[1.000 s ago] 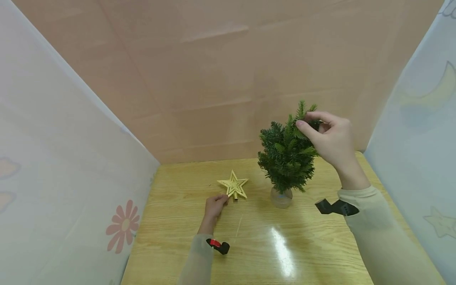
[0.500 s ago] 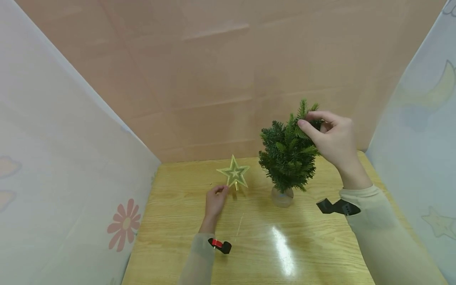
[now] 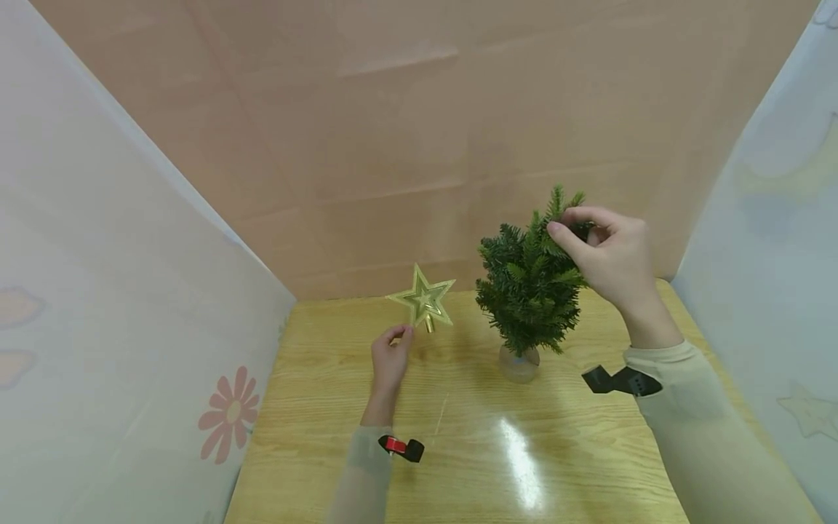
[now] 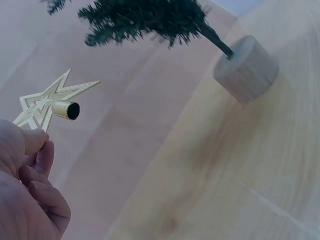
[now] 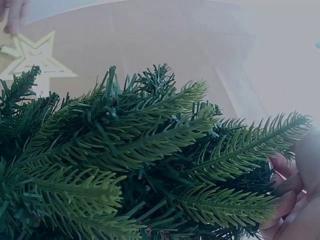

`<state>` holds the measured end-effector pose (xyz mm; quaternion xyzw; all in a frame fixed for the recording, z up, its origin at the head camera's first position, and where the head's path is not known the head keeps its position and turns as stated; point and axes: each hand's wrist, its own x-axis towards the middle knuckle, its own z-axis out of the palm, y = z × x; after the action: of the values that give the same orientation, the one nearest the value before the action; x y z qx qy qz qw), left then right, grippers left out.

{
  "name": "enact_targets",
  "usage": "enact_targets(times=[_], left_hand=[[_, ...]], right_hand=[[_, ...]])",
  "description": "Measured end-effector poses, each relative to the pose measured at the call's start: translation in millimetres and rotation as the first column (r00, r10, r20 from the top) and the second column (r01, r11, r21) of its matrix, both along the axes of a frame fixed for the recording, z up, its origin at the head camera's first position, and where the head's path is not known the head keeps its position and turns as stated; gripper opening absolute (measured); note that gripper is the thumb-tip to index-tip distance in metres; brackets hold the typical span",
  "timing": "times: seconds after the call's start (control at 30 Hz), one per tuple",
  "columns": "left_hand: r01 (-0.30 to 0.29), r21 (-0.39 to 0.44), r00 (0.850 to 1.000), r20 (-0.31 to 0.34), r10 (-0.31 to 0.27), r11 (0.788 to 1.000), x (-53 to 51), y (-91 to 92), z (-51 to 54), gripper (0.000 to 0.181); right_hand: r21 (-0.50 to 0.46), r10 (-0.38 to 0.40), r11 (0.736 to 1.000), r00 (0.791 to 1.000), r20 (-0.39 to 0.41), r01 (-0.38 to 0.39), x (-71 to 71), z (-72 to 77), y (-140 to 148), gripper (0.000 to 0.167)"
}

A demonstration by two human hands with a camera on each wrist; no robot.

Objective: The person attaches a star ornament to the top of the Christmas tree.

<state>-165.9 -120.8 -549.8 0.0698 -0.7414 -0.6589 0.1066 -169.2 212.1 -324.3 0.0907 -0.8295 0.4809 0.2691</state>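
Note:
My left hand [image 3: 390, 358] pinches a gold star tree topper [image 3: 424, 297] by one lower point, holding it above the table. In the left wrist view the star's hollow socket [image 4: 66, 110] shows its dark open end. A small artificial Christmas tree [image 3: 529, 287] stands on a round wooden base [image 3: 519, 364], right of the star. My right hand [image 3: 612, 251] grips the tree's upper branches from the right, thumb and fingers bent around them. In the right wrist view, green sprigs [image 5: 165, 140] fill the middle and partly hide those fingers [image 5: 287, 200].
The light wooden table [image 3: 314, 407] reaches a tan backdrop [image 3: 366, 145] behind. Pale printed walls stand at the left [image 3: 131, 291] and right [image 3: 772, 255]. A bright light reflection lies on the tabletop near the front.
The left hand has lifted the gold star off the table, raising it upward and slightly left, and the star has tilted. The right hand and tree have hardly moved.

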Motion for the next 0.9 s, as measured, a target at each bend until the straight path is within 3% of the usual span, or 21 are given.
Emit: enact_targets(times=[0.23,0.43,0.6,0.9], left_hand=[[0.021,0.04,1.0,-0.014,-0.02,0.999,-5.8,-0.2,29.0,0.02],[0.039,0.084,0.997,-0.071,-0.034,0.996,-10.5,0.5,51.9,0.024],[0.051,0.092,0.993,-0.11,-0.041,0.994,-11.1,4.6,78.1,0.023],[0.086,0.121,0.974,-0.219,-0.058,0.989,-20.7,20.0,121.5,0.028]], right_hand=[[0.001,-0.016,1.0,1.0,-0.008,0.016,0.6,-0.2,-2,0.02],[0.01,-0.039,0.999,0.999,-0.011,0.039,1.2,-1.3,-3,0.02],[0.006,-0.034,0.999,0.999,-0.011,0.034,0.7,-2.7,-4,0.021],[0.004,-0.021,1.0,1.0,-0.02,0.021,1.9,-2.0,-3,0.02]])
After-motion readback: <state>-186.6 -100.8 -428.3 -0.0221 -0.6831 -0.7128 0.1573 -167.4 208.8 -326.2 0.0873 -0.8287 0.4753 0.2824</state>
